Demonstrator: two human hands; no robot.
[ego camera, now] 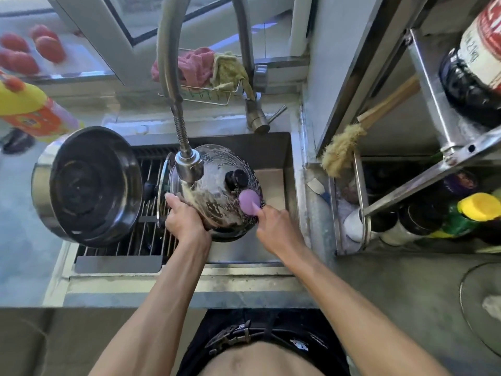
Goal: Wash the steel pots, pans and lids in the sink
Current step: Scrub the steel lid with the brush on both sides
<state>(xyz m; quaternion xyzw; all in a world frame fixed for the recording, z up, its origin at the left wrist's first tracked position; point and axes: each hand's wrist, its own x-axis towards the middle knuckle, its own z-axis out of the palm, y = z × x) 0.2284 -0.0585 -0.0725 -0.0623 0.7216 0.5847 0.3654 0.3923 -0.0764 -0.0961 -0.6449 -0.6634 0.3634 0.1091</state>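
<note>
A soapy lid (217, 172) with a black knob (236, 178) sits tilted over the sink (273, 147), under the spray head of the faucet (189, 165). Water runs onto its left side. My left hand (184, 215) grips the lid's lower left rim. My right hand (276, 226) holds a purple-handled scrubber (249, 200) and presses it against the lid just below the knob. A large steel pot (89, 185) lies tilted on its side on the drying rack (146, 240), to the left of the lid.
A yellow detergent bottle (29, 109) stands at the left. Cloths (206, 66) hang in a wire basket behind the faucet. On the right are a brush (344, 147), a metal shelf (433, 126) and several bottles (471, 210).
</note>
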